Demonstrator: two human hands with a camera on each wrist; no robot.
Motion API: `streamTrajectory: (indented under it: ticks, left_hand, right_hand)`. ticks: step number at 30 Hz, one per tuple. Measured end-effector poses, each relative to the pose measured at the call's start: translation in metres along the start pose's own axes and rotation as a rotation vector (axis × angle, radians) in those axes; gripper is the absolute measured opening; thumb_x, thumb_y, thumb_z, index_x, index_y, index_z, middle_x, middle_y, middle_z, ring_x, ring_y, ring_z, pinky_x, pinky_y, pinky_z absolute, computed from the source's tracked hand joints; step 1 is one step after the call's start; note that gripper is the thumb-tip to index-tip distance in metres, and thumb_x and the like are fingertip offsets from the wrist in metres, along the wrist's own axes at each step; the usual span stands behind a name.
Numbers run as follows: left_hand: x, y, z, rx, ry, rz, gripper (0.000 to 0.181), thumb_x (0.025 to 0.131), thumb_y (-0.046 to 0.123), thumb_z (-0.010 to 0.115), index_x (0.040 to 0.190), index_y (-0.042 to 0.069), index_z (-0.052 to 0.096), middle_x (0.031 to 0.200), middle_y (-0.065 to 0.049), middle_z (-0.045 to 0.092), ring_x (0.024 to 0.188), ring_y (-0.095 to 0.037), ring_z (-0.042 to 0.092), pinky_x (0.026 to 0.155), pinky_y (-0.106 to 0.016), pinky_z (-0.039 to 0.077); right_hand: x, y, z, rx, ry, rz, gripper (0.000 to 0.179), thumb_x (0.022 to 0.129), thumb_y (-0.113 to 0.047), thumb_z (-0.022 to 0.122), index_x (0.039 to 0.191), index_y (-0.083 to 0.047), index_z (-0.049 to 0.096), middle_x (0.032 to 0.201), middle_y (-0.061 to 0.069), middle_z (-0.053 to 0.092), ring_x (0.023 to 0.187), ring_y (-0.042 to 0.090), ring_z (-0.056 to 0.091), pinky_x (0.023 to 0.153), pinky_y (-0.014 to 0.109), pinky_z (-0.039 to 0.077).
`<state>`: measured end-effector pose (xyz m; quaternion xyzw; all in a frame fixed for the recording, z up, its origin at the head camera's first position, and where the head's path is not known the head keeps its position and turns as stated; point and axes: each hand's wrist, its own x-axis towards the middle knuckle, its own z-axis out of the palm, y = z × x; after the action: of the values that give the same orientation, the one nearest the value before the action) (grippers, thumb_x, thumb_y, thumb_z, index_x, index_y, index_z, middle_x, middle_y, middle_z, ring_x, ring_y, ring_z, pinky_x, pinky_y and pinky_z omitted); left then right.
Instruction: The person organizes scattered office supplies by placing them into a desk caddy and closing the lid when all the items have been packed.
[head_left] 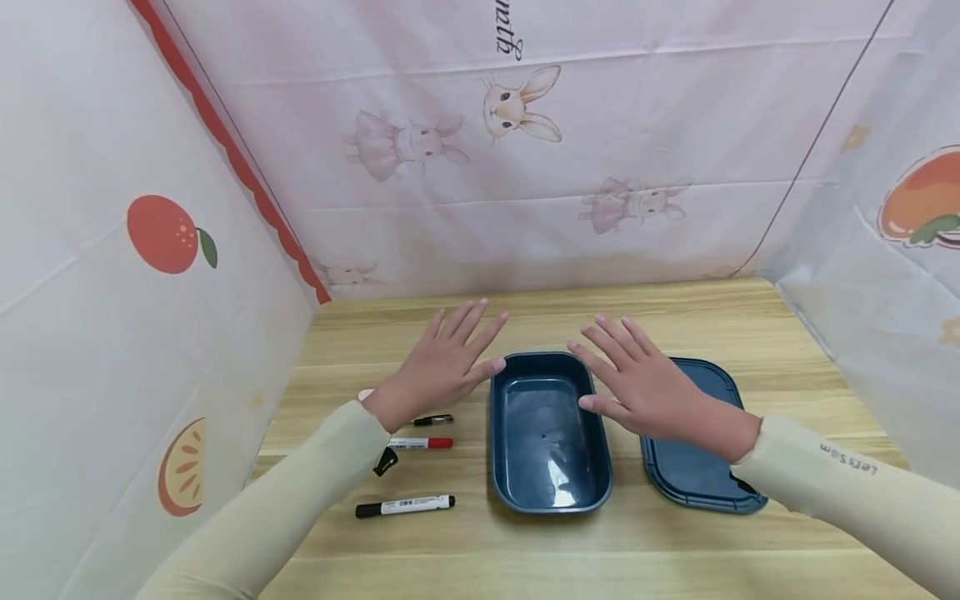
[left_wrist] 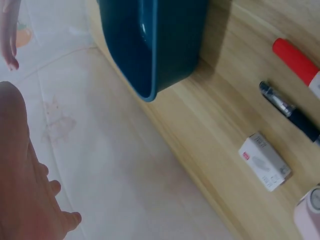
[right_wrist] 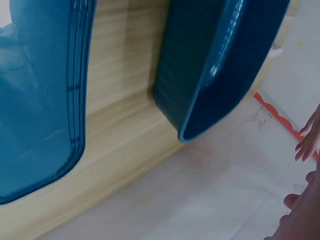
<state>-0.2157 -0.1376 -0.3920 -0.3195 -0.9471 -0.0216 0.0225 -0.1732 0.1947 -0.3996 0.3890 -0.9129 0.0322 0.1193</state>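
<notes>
Both hands are held up over the table with fingers spread, palms down and nothing in them. The left hand [head_left: 438, 367] is above the left rim of a dark blue plastic box [head_left: 543, 433], its thumb overlapping the rim in the head view. On the other side, the right hand [head_left: 648, 387] hovers between the box and its blue lid [head_left: 705, 475], partly covering the lid. The box stands with its open side up and holds nothing I can see. Left of it lie a black-capped marker [head_left: 408, 506], a red-capped marker [head_left: 431, 443] and a black pen [left_wrist: 289, 110].
A small white carton [left_wrist: 265, 161] lies beside the pen, with a pale pink object [left_wrist: 309, 215] near it; the left arm hides both in the head view. Printed cloth walls [head_left: 525, 242] enclose the wooden table [head_left: 525, 558] at the back and sides.
</notes>
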Motion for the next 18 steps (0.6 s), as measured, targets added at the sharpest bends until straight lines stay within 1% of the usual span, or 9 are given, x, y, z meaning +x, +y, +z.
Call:
streamTrajectory:
  ticks: [6, 7, 13, 18]
  left_hand:
    - [-0.003, -0.006, 0.012, 0.001, 0.001, -0.024, 0.070, 0.104, 0.065, 0.021, 0.163, 0.032, -0.001, 0.171, -0.005, -0.003, 0.158, -0.029, 0.002, 0.124, -0.060, 0.006]
    - [-0.003, -0.007, 0.014, -0.003, -0.002, -0.029, 0.070, 0.104, 0.065, 0.021, 0.162, 0.032, -0.001, 0.171, -0.005, -0.003, 0.158, -0.029, 0.002, 0.124, -0.060, 0.007]
    - [-0.005, -0.012, 0.026, -0.045, -0.011, -0.057, 0.070, 0.104, 0.065, 0.020, 0.163, 0.032, -0.001, 0.171, -0.005, -0.002, 0.158, -0.029, 0.002, 0.124, -0.059, 0.007]
    - [-0.009, -0.018, 0.034, -0.067, -0.010, -0.080, 0.070, 0.105, 0.063, 0.020, 0.163, 0.030, 0.002, 0.171, -0.005, 0.000, 0.157, -0.030, 0.006, 0.124, -0.060, 0.008]
  right_hand:
    - [-0.007, -0.011, 0.010, 0.007, -0.030, 0.007, 0.076, 0.102, -0.061, 0.042, 0.160, -0.014, 0.028, 0.166, 0.014, 0.023, 0.155, 0.037, 0.013, 0.125, 0.055, 0.005]
    - [-0.008, -0.013, 0.012, 0.011, -0.033, 0.008, 0.076, 0.102, -0.061, 0.042, 0.160, -0.015, 0.028, 0.166, 0.014, 0.023, 0.155, 0.037, 0.013, 0.125, 0.054, 0.004]
    - [-0.016, -0.023, 0.025, 0.022, -0.017, -0.013, 0.074, 0.102, -0.060, 0.043, 0.160, -0.016, 0.030, 0.165, 0.014, 0.025, 0.156, 0.035, 0.012, 0.125, 0.054, 0.006]
    - [-0.022, -0.029, 0.035, 0.029, 0.007, -0.036, 0.073, 0.101, -0.060, 0.045, 0.158, -0.016, 0.033, 0.164, 0.014, 0.028, 0.155, 0.034, 0.014, 0.123, 0.056, 0.012]
